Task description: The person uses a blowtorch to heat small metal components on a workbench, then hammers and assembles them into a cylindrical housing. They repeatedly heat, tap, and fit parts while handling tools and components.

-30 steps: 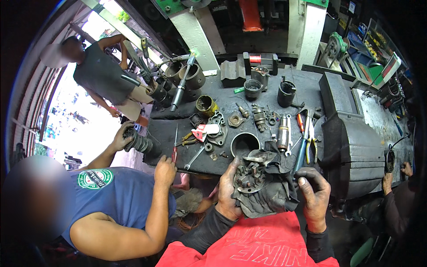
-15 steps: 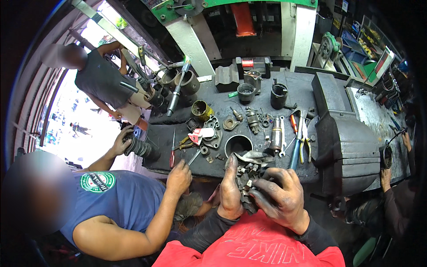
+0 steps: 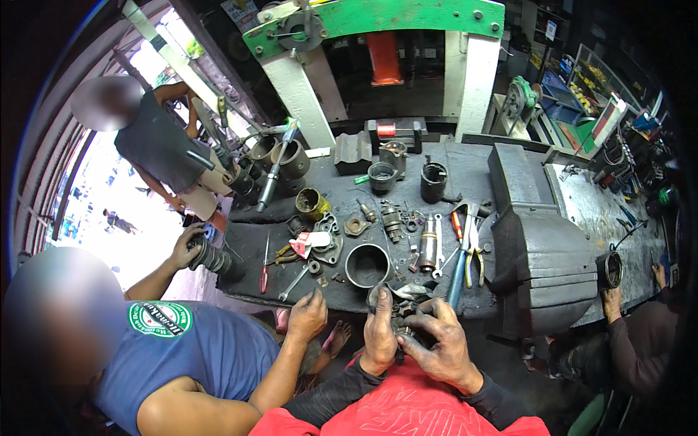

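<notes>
My left hand, thumb raised, cups a clump of dark, blocky metal pieces. A grey rag sticks out beyond the fingertips. My right hand bends over the clump, thumb and fingers pinched on a small piece; its exact kind is too dark to tell. Just past my hands an open metal cylinder stands on the bench. Right of it lie a silver armature, an open-end wrench and pliers with yellow grips.
A greasy workbench carries gear parts, a yellow cup, a red screwdriver and dark cups. A large vise blocks the right. At my left a co-worker in a blue sleeveless shirt grips a ribbed part. Another person's hand is far right.
My view has shifted, so the bench sits lower and further left. My right fingers have closed in on the clump. The co-worker's near hand has come off the wrench and lifted from the bench edge.
</notes>
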{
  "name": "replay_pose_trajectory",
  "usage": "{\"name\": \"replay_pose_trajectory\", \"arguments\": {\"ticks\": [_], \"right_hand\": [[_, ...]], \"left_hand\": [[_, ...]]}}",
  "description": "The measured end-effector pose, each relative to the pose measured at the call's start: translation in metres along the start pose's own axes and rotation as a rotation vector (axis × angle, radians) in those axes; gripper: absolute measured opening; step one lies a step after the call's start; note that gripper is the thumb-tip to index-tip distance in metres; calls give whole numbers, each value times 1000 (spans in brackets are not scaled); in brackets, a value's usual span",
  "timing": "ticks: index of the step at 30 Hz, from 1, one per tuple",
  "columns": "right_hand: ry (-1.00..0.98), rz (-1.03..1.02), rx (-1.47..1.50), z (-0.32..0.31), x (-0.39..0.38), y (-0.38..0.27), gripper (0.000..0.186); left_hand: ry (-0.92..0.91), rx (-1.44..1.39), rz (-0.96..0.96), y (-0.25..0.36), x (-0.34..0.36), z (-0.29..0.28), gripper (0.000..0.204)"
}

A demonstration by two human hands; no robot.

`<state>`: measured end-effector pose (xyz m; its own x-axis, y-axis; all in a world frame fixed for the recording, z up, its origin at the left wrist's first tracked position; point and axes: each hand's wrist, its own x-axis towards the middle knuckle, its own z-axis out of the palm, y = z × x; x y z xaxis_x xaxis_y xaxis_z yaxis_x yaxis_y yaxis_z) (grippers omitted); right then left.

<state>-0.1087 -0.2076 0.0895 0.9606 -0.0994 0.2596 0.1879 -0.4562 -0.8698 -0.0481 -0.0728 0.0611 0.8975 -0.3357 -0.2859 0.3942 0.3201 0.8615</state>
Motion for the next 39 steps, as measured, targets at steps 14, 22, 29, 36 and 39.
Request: {"name": "replay_pose_trajectory", "arguments": {"ticks": [14, 22, 29, 36, 39], "right_hand": [[122, 412, 265, -42, -52, 57, 69], [-186, -55, -103, -14, -27, 64, 90], [-376, 134, 106, -6, 9, 90, 90], [91, 423, 565, -74, 1, 48, 92], [323, 235, 578, -89, 13, 21, 101]], "left_hand": [[-44, -395, -221, -35, 5, -11, 59], [148, -346, -269, -54, -11, -33, 59], [-36, -384, -272, -64, 7, -47, 56], [-94, 486, -229, -83, 7, -72, 60], [106, 472, -30, -85, 4, -67, 62]]}}
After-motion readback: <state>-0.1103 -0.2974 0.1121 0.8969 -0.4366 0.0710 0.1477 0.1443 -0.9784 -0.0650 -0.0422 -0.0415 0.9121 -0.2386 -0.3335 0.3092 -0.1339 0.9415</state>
